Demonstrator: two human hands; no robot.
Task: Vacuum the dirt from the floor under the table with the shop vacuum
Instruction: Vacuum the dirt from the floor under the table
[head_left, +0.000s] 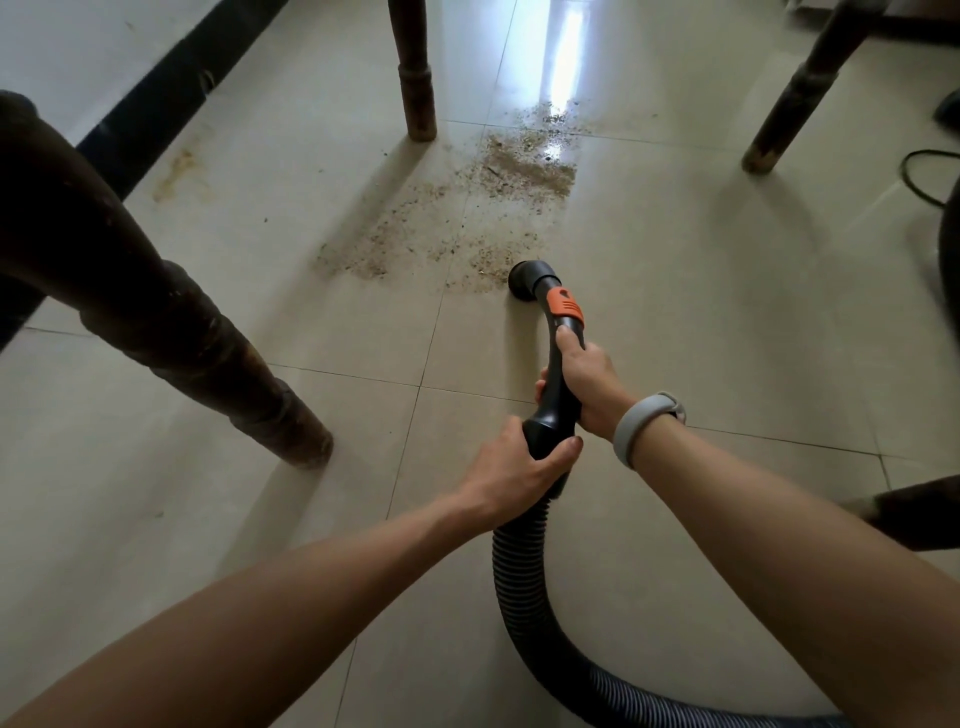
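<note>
Both hands (519, 470) (587, 379) around the black hose handle (555, 400)

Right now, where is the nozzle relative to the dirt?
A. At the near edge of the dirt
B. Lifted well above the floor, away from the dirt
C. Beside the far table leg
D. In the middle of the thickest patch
A: the nozzle sits on the floor at the near edge of the dirt, with most of the patch spread beyond it; both hands grip the handle.
</note>
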